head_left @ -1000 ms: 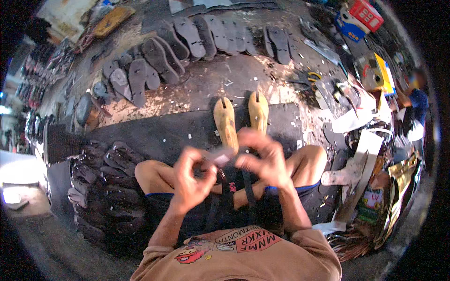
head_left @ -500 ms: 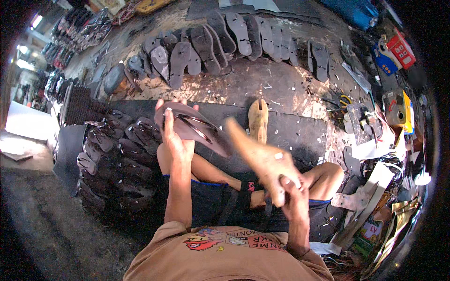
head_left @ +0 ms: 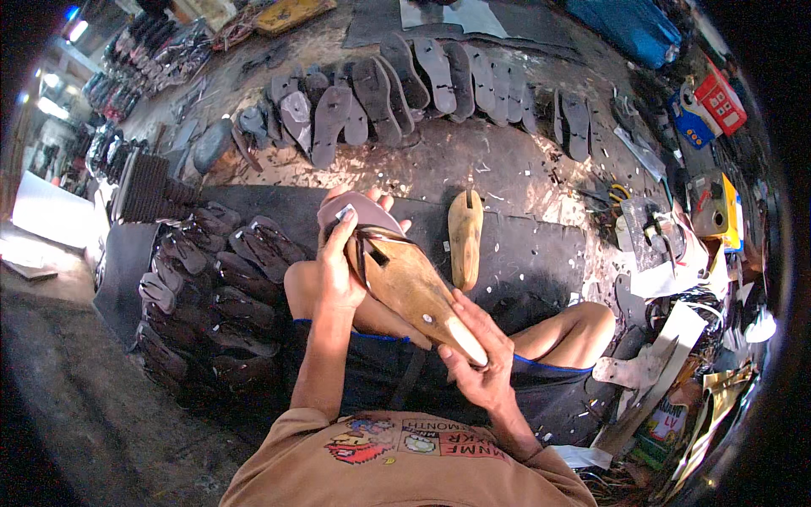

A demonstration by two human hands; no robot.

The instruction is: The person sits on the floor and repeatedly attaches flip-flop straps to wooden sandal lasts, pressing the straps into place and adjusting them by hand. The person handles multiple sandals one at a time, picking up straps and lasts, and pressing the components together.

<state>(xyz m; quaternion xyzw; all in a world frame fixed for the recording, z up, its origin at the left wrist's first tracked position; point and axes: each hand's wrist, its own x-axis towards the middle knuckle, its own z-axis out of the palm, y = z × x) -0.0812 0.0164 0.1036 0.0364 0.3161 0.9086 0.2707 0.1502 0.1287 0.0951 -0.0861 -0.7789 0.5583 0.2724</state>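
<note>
My left hand (head_left: 342,262) grips the toe end of a brown flip-flop (head_left: 361,210), thumb over its edge and fingers behind it. A wooden shoe last (head_left: 404,283) lies over the footbed, its slotted front under the sandal's dark straps (head_left: 378,231). My right hand (head_left: 481,355) is closed round the narrow heel end of that last. Most of the sole is hidden beneath the wood. Just beyond, a second wooden last (head_left: 465,241) rests on the black mat (head_left: 541,253), touched by neither hand.
Rows of dark sandal soles (head_left: 372,97) lie across the far floor. Finished flip-flops (head_left: 245,300) are piled by my left knee. To the right are yellow-handled scissors (head_left: 621,193), a yellow box (head_left: 728,211), a red container (head_left: 720,95) and scattered scraps.
The wooden last in my right hand has swung left and down onto the flip-flop, its front now under the straps. My left hand has shifted slightly right with the sandal.
</note>
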